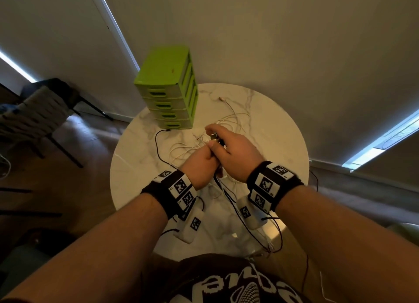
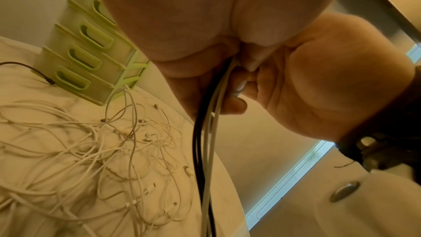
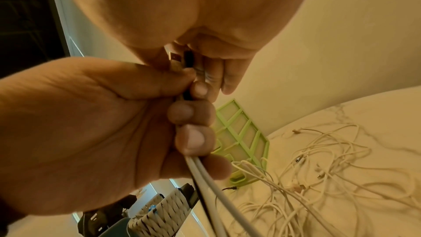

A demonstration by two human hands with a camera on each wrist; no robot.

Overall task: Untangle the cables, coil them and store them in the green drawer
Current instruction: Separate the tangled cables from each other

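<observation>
Nearest the head camera: two forearms in black wristbands (image 1: 272, 184) carrying square black-and-white coded tags, no readable words on them; partial white lettering on the dark shirt below, not legible. Left hand (image 1: 201, 166) clenched round a bundle of cables (image 2: 205, 132), one black and a few white, hanging down from the fist. Right hand (image 1: 231, 153) closed over the top of that bundle, fingers curled on the plug ends (image 3: 180, 60), a metal USB-type plug and a black one side by side. Judged step: gathering picked-out leads with ends aligned, ahead of coiling. Most cables unsorted in a white tangle (image 2: 91, 150) on the round marble table (image 1: 283, 125), with one black lead (image 1: 158, 148) running toward the green drawer unit (image 1: 167, 87), standing at the table's far-left edge, all drawers shut. Next move likely calls for pulling the held strands free of the tangle, winding loops, then opening a drawer. No brand visible on drawers or plugs.
</observation>
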